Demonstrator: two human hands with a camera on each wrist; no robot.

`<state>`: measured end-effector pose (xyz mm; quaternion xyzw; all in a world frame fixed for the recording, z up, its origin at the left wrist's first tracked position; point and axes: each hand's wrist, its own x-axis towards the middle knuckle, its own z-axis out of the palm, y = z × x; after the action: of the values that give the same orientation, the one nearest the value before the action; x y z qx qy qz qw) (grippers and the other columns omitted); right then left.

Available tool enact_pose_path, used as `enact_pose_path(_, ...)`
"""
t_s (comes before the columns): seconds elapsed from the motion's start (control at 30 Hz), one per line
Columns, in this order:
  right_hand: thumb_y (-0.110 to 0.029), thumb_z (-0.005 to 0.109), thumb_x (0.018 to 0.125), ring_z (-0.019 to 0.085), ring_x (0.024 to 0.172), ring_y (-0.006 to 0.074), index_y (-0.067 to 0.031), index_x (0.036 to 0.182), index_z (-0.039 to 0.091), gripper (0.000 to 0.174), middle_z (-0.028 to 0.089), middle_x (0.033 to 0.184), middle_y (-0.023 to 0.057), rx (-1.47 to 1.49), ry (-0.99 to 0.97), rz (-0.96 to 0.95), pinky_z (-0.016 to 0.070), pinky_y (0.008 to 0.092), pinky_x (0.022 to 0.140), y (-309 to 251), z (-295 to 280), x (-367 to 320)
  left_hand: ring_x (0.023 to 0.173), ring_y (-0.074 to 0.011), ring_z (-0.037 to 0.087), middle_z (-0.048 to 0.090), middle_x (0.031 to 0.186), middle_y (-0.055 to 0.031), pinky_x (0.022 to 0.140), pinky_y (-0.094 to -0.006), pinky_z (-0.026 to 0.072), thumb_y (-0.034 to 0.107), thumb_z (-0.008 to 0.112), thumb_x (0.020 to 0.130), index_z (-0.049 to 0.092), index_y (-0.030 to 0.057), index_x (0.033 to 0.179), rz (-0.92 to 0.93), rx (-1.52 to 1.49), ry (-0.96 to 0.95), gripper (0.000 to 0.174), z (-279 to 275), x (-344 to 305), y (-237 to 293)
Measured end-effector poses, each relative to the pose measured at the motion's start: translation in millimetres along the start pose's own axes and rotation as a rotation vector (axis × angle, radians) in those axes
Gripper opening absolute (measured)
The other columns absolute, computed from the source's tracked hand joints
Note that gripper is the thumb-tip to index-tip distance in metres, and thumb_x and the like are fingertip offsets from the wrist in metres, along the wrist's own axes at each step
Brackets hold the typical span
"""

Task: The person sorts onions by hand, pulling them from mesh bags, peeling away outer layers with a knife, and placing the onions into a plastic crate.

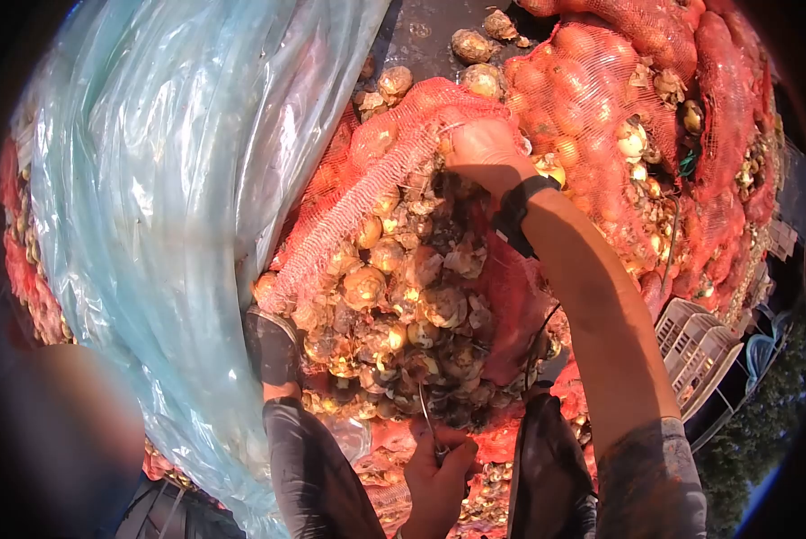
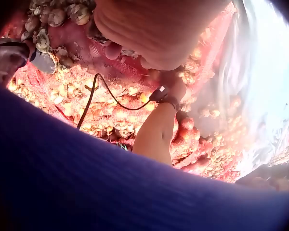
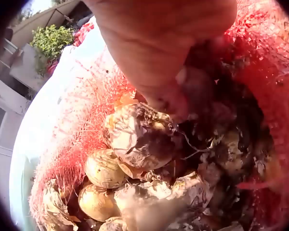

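Observation:
In the head view, my right hand (image 1: 484,151) grips the upper rim of a red mesh sack (image 1: 331,235), its fingertips hidden by the hand itself. The sack gapes toward me, showing many onions (image 1: 364,287) with dry, peeling skins. Close up in the right wrist view, the thumb side of my right hand (image 3: 159,43) reaches down beside a papery onion (image 3: 139,137) within the mesh. Low in the head view, my left hand (image 1: 436,481) holds a small tool with a thin curved metal blade (image 1: 425,406), pointing up at the onions. The left wrist view shows the left hand (image 2: 154,33) from close by, without the tool.
Bluish clear plastic sheeting (image 1: 165,207) covers the left side. More filled red onion sacks (image 1: 583,99) are piled at the right and back. Loose onions (image 1: 473,47) lie behind the sack. A plastic crate (image 1: 698,352) stands at far right. A black cable (image 2: 94,91) runs to my right wrist.

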<state>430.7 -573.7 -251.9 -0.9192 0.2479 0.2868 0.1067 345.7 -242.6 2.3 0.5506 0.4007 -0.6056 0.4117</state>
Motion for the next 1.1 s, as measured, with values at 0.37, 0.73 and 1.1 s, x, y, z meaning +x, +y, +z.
enact_pose_path(0.37,-0.02,0.058,0.083,0.066,0.1,0.0312,-0.0111,0.099,0.072,0.023,0.07,0.103,0.0139,0.006,-0.136,0.032,0.0509,0.0411,0.088,-8.6,33.3,-14.3,0.06,-0.0093,0.061,0.061,0.069,-0.0044,0.048,-0.022,0.0429,0.007,0.065,0.089,0.062,0.0032,0.098,-0.107,0.006,-0.044,0.011,-0.1,-10.5,17.5)
enact_pose_path(0.73,-0.008,0.065,0.079,0.067,0.083,0.0225,-0.0101,0.126,0.056,0.048,0.067,0.096,0.0112,1.323,-0.133,0.131,0.054,0.035,0.076,25.8,45.2,-74.0,0.06,-0.0097,0.061,0.062,0.072,-0.0049,0.046,-0.022,0.0428,0.008,0.065,0.089,0.061,0.0024,0.099,-0.028,-0.043,-0.024,0.012,-1.7,-10.6,12.6)
enact_pose_path(1.1,0.008,0.06,0.065,0.061,0.111,0.0209,-0.0052,0.134,0.046,0.071,0.059,0.124,0.0096,1.818,0.309,0.642,0.0555,0.031,0.087,116.0,-70.2,-374.6,0.055,-0.0101,0.057,0.059,0.065,-0.0049,0.048,-0.0236,0.0415,0.005,0.064,0.087,0.06,0.0019,0.094,0.115,0.031,-0.126,0.008,36.3,-16.0,5.1)
